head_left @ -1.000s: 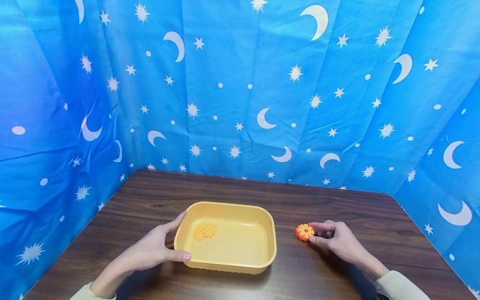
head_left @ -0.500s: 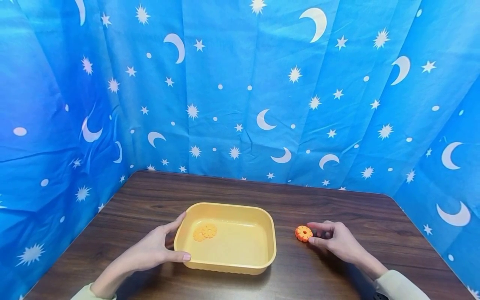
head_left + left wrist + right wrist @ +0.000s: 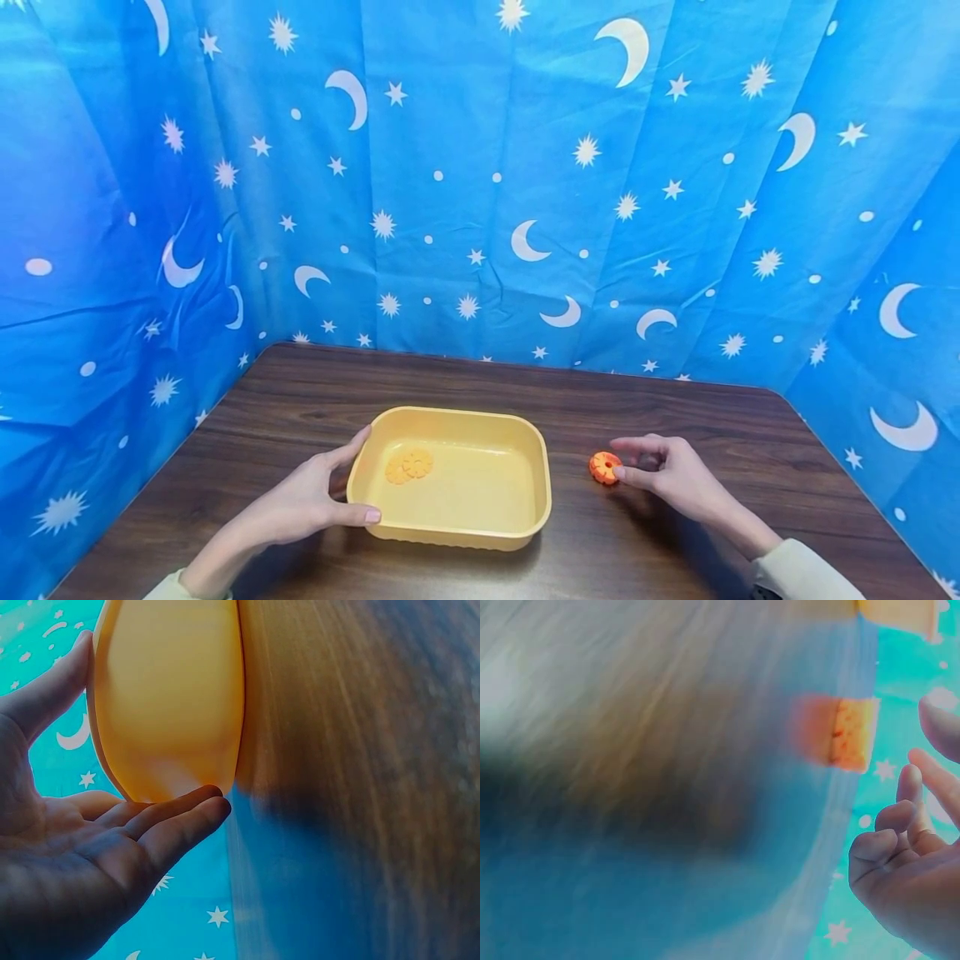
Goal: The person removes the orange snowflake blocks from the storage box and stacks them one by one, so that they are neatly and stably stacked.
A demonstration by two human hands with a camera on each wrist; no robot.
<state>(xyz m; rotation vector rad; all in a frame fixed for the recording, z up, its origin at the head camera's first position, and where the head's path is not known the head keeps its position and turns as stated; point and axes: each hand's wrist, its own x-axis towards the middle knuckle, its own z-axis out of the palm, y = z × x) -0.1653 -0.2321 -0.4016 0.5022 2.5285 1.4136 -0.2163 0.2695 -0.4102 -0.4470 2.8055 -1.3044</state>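
Observation:
My left hand (image 3: 303, 500) holds the left end of a yellow plastic tub (image 3: 487, 475), its thumb at the front rim and its fingers at the back. In the left wrist view, the tub's end (image 3: 169, 697) lies between that thumb and the fingers. Two flat orange notched discs (image 3: 417, 463) overlap inside the tub. Right of the tub, a small stack of orange notched discs (image 3: 604, 468) stands on the table. My right hand (image 3: 682, 479) is beside it, thumb and index finger spread. The right wrist view shows a gap between the stack (image 3: 851, 735) and the fingertips.
The dark wood-grain table (image 3: 570, 558) carries the tub and the stack. Behind and along both sides hangs a blue cloth (image 3: 450, 108) printed with white moons and stars.
My right thumb and index finger have parted around the disc stack, the index lifting off it. The stack has shifted very slightly left. The left hand and tub stay in place.

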